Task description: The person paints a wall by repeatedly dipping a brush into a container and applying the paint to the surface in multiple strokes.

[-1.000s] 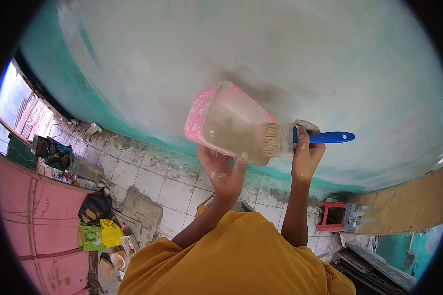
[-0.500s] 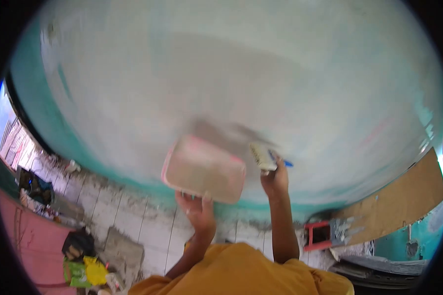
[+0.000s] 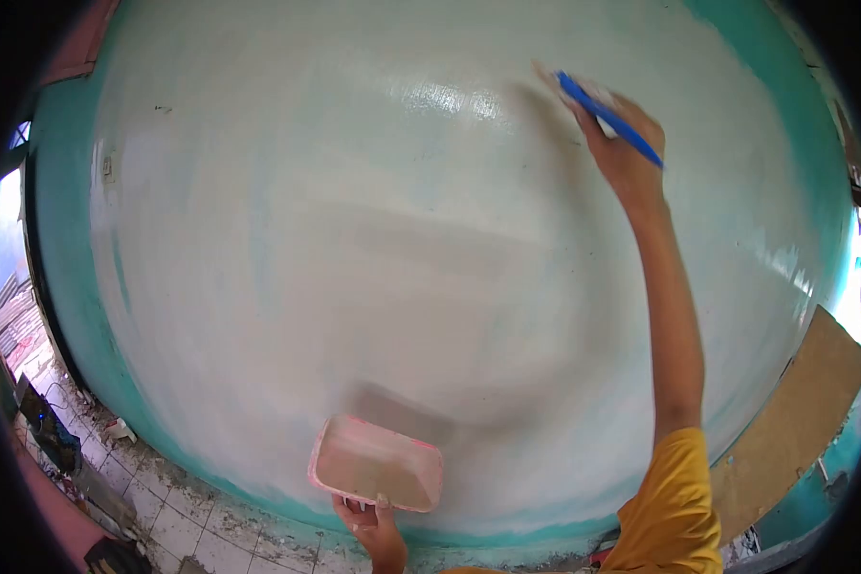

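My right hand (image 3: 627,143), raised high on the wall, is closed round a wide paintbrush with a blue handle (image 3: 622,129). Its bristle end points to the upper left, close against the wall (image 3: 354,316), and is mostly hidden by my fingers. Wet paint shines on the wall left of the brush. Low down, my left hand (image 3: 373,531) grips the lower rim of a pink rectangular plastic tub (image 3: 430,483) with pale paint in it. The thumb is over the rim, and the fingers are beneath.
White covers most of the wall, with green at its borders. A brown board (image 3: 784,430) leans at the right. Dirty white floor tiles (image 3: 172,512) run along the wall's base; a doorway (image 3: 10,258) opens at the far left.
My right hand has lifted the paintbrush from beside the tub to high on the wall at the right. The view has tilted upward, and the tub appears lower.
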The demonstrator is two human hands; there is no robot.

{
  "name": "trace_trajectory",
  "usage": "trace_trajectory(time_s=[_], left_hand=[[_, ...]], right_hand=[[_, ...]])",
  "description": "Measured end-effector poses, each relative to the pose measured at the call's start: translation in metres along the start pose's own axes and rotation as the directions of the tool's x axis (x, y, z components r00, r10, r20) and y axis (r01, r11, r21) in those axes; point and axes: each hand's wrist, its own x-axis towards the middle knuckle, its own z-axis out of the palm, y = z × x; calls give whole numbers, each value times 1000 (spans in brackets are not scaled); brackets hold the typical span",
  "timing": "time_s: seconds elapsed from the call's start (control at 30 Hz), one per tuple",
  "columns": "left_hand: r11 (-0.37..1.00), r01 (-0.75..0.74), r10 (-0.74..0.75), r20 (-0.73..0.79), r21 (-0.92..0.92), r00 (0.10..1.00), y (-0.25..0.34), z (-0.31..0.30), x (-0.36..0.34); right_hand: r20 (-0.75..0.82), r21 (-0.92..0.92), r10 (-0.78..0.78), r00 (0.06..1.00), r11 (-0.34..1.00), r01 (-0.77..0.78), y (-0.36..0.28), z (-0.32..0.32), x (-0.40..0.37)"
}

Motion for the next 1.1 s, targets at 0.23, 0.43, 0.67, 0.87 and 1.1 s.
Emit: trace_trajectory(time_s=[0.23,0.43,0.67,0.87,1.1], left_hand=[[1000,0,0,-71,4,997,2,11,11],[999,-28,29,-52,36,998,-7,7,21],[1000,8,-8,-12,20,1000,-8,9,24],[997,53,-55,25,49,998,-6,0,27],[989,130,-129,11,-65,992,12,2,32]], right_hand=[[507,-219,32,862,971,93,1,18,-3],[801,-18,24,598,1000,-17,-25,1,-25],[347,-355,142,927,935,-10,66,30,101],[359,-271,8,933,958,96,1,30,25],[761,110,-90,642,994,10,-74,1,-48]])
